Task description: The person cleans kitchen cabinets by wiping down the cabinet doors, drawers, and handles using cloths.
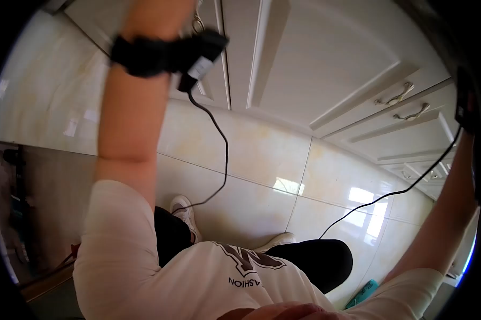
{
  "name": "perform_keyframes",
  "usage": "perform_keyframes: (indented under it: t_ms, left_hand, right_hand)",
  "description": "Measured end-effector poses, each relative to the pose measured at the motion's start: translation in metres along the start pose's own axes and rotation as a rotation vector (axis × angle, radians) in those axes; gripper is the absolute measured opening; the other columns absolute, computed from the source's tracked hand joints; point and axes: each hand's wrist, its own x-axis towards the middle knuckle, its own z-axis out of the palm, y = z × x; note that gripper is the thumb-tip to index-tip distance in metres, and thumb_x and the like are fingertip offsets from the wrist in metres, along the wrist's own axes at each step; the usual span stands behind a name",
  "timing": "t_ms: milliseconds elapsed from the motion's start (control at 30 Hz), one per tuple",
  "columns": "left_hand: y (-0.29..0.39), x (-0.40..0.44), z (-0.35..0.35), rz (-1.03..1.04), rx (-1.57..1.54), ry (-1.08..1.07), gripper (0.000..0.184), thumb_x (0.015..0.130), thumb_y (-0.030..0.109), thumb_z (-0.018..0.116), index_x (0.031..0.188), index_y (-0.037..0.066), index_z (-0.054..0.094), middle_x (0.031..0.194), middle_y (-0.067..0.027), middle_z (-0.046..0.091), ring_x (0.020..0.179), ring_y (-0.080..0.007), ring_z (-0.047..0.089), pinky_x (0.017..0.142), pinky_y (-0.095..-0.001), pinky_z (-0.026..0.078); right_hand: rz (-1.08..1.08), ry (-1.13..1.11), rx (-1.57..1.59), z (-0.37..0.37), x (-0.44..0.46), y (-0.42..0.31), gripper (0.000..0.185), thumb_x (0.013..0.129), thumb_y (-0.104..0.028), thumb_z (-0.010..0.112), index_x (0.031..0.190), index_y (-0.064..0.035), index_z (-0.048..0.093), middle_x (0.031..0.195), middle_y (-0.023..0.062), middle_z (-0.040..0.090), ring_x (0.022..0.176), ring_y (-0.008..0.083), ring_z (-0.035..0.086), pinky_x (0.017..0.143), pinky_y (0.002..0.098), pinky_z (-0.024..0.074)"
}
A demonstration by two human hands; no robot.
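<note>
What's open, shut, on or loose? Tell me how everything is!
Big cupboard door: shut
Black strap: wrapped round left arm
Left cable: slack, curving
Right cable: slack, curving
Floor tiles: shiny, reflecting light
Shoes: on the feet
Turquoise thing: partly hidden
Hands: out of view

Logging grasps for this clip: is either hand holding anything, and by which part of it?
It cannot be told: both hands are out of view; only the left arm and right arm show.
</note>
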Motion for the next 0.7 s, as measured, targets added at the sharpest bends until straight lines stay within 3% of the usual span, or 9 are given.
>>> perform_keyframes:
  t_ms: [100,133,200,267,367,400,433,567,700]
  left_hand:
    - [0.008,-0.042,0.029,-0.157,0.048,-0.027,0.055,0.084,0.016,0.057,0.135,0.0,0.044,0.149,-0.0205,0.03,0.138,-0.0383,0.026,0.111,-0.0497,0.022]
    - [0.002,-0.077,0.059,-0.166,0.035,-0.017,0.045,0.074,0.033,0.07,0.114,0.012,0.065,0.126,-0.0133,0.056,0.117,-0.0415,0.046,0.104,-0.0557,0.032]
    - [0.027,-0.124,0.07,-0.265,-0.062,-0.042,0.046,0.07,0.035,0.073,0.109,0.013,0.066,0.118,-0.0136,0.059,0.107,-0.0382,0.049,0.102,-0.063,0.028]
    - [0.057,-0.166,0.073,-0.311,-0.06,-0.044,0.051,0.071,0.042,0.07,0.111,0.01,0.064,0.118,-0.0139,0.059,0.104,-0.0376,0.048,0.101,-0.0626,0.029]
    - [0.111,-0.276,0.082,-0.451,-0.266,-0.466,0.075,0.069,0.047,0.071,0.118,-0.007,0.052,0.127,-0.0287,0.045,0.118,-0.0464,0.037,0.108,-0.0642,0.019]
    - [0.122,-0.299,0.075,-0.448,-0.314,-0.47,0.077,0.07,0.05,0.071,0.116,-0.008,0.052,0.127,-0.0297,0.045,0.121,-0.0474,0.036,0.108,-0.0644,0.018]
    - [0.141,-0.329,0.082,-0.502,-0.341,-0.617,0.08,0.072,0.058,0.067,0.114,-0.008,0.052,0.126,-0.0296,0.045,0.119,-0.0467,0.037,0.107,-0.0642,0.018]
    - [0.124,-0.273,0.104,-0.506,-0.283,-0.308,0.08,0.079,0.065,0.055,0.114,-0.006,0.053,0.122,-0.0295,0.047,0.109,-0.0441,0.043,0.104,-0.0629,0.021]
    - [0.059,-0.126,0.096,-0.473,-0.22,0.057,0.065,0.08,0.051,0.061,0.115,-0.004,0.054,0.126,-0.0278,0.047,0.114,-0.0443,0.043,0.103,-0.0601,0.023]
  right_hand:
    - [0.027,0.01,0.004,-0.023,0.022,0.003,0.054,0.092,-0.038,0.057,0.128,0.0015,0.051,0.131,0.0221,0.052,0.124,0.0287,0.049,0.105,0.0372,0.0373]
    - [0.028,0.007,-0.018,-0.032,0.031,0.013,0.054,0.092,-0.038,0.057,0.129,0.0006,0.051,0.131,0.0211,0.052,0.124,0.0276,0.049,0.104,0.0362,0.037]
    - [0.022,-0.013,-0.055,-0.035,0.039,0.029,0.052,0.093,-0.038,0.055,0.131,-0.0013,0.051,0.132,0.0189,0.053,0.124,0.0254,0.049,0.104,0.0342,0.0363]
    - [-0.008,-0.03,-0.095,-0.034,0.039,0.043,0.051,0.095,-0.037,0.053,0.132,-0.0031,0.051,0.133,0.0167,0.053,0.124,0.0231,0.049,0.104,0.0322,0.0356]
    - [-0.208,-0.043,-0.168,-0.039,0.036,0.071,0.05,0.096,-0.037,0.05,0.135,-0.0059,0.05,0.134,0.0135,0.054,0.124,0.0198,0.049,0.104,0.0293,0.0346]
    - [0.021,-0.012,-0.204,-0.026,0.031,0.029,0.051,0.097,-0.038,0.046,0.136,-0.0049,0.049,0.135,0.0122,0.053,0.129,0.0199,0.044,0.108,0.0285,0.0304]
    - [0.107,-0.062,-0.107,-0.048,0.068,0.094,0.054,0.098,-0.041,0.043,0.136,-0.0035,0.048,0.134,0.0093,0.055,0.127,0.019,0.047,0.106,0.0262,0.0313]
    - [0.331,-0.041,-0.179,-0.043,0.07,0.056,0.056,0.095,-0.048,0.047,0.13,-0.0051,0.054,0.117,0.008,0.062,0.106,0.0152,0.054,0.095,0.0238,0.0371]
    - [0.38,-0.026,-0.001,-0.038,0.067,0.053,0.059,0.091,-0.054,0.054,0.124,-0.0058,0.06,0.103,0.006,0.064,0.091,0.0125,0.057,0.084,0.0222,0.0421]
